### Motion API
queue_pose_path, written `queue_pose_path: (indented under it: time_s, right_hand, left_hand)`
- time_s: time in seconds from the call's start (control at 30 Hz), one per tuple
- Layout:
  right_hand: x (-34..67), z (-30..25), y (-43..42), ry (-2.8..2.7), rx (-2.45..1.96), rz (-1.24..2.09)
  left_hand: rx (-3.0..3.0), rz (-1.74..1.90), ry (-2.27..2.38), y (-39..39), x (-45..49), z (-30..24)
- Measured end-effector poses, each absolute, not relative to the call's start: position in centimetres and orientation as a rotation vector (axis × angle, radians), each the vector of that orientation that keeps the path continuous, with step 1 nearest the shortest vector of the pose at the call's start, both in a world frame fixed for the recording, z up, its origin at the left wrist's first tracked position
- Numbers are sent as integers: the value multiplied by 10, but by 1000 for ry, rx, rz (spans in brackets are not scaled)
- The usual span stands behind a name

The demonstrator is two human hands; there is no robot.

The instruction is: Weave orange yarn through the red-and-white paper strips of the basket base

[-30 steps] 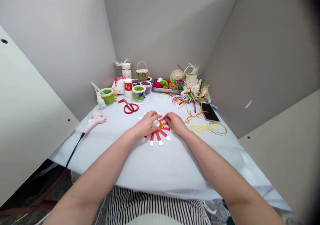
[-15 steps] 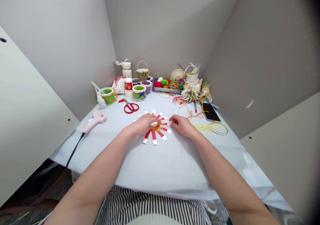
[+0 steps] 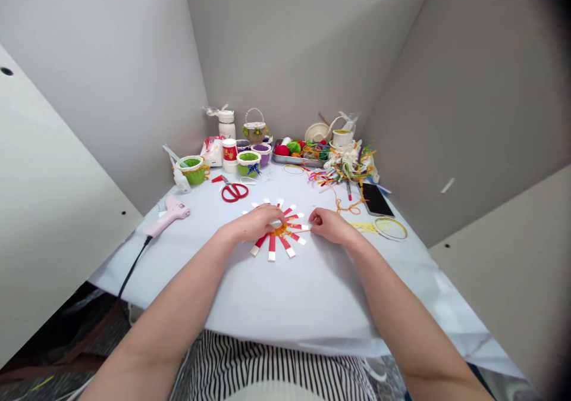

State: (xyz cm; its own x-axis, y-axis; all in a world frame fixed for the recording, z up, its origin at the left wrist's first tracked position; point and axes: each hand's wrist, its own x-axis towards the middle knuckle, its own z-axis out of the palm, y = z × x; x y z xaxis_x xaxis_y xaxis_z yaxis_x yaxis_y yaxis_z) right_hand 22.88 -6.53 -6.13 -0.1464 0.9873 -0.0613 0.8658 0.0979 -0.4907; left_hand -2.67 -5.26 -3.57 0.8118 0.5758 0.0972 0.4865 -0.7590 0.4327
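Observation:
A paper cup cut into red, white-tipped strips [image 3: 272, 247] lies splayed like a sun on the white-covered table. Orange yarn [image 3: 280, 230] is wound around its centre. My left hand [image 3: 261, 221] rests over the left side of the cup, fingers curled down and gripping near the middle. Just right of the strips, my right hand [image 3: 329, 225] is closed in a pinch, with a thin strand of yarn running from the cup to its fingertips. Several strips under the left hand are hidden.
Red scissors [image 3: 234, 193] and a pink glue gun [image 3: 168, 215] lie to the left. Behind are small yarn baskets [image 3: 248, 164], a tray [image 3: 298, 160] of yarn balls and a heap of yarn scraps [image 3: 352, 163]. A phone [image 3: 378, 200] and a hoop [image 3: 391, 228] lie right.
The splayed cup has turned slightly clockwise under my left hand. My right hand has moved a little to the right and nearer me, drawing the yarn strand out.

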Motion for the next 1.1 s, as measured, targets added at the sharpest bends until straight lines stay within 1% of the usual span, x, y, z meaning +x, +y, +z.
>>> queue_pose_path:
  time_s: [0.13,0.3,0.43,0.6,0.8,0.9,1.1]
  right_hand:
    - [229,-67,-61,-2080,-1823,510]
    - [217,-74,-54,-2129,-1585,343]
    - [202,-80,-48,-2093,-1536,226]
    - [197,-86,-45,-2102,-1546,262]
    - [198,-85,-45,-2093,-1563,274]
    - [198,-82,-46,-2093,-1561,284]
    - [205,-72,-59,-2066,-1544,441]
  left_hand:
    - [2594,319,795,-52,-27,-37]
    - [2578,386,740,-52,-27,-39]
    - [2572,399,693,-54,-26,-39]
    - [2577,401,789,-57,-20,-38]
    - [2528,560,963,-59,-17,-45]
    - [2534,498,1057,-58,-20,-45]
    - [2621,415,988,-48,-30,-49]
